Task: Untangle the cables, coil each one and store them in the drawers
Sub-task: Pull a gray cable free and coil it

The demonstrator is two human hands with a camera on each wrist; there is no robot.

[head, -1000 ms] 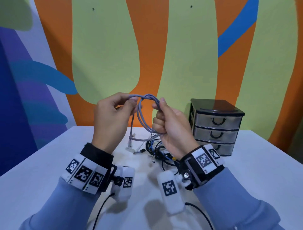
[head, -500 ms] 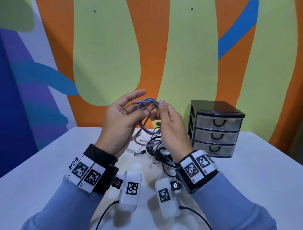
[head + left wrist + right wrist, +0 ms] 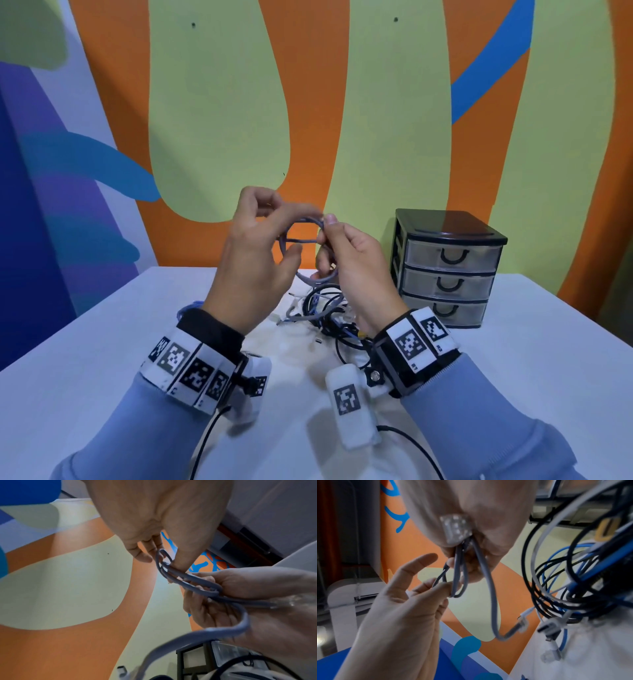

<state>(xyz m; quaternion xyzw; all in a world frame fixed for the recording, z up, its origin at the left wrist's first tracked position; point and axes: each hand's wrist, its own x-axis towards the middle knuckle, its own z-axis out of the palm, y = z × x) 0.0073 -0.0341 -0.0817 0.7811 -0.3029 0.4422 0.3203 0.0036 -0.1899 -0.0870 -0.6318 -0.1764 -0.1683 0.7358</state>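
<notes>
Grey cable (image 3: pixel 308 236) held in loops above the tabletop (image 3: pixel 534 356), in front of the closed drawers (image 3: pixel 448 270). Right hand (image 3: pixel 356 263) curled round the coil, thumb and forefinger pinching its top. Left hand (image 3: pixel 253 260) pinching the loops' near side, other fingers loosely spread. From the right wrist only: clear plug (image 3: pixel 455 528) tucked in the right grip, free end dangling with a second plug (image 3: pixel 521 625). Below, a tangle (image 3: pixel 329 311) of black, blue and white cables on the tabletop.
</notes>
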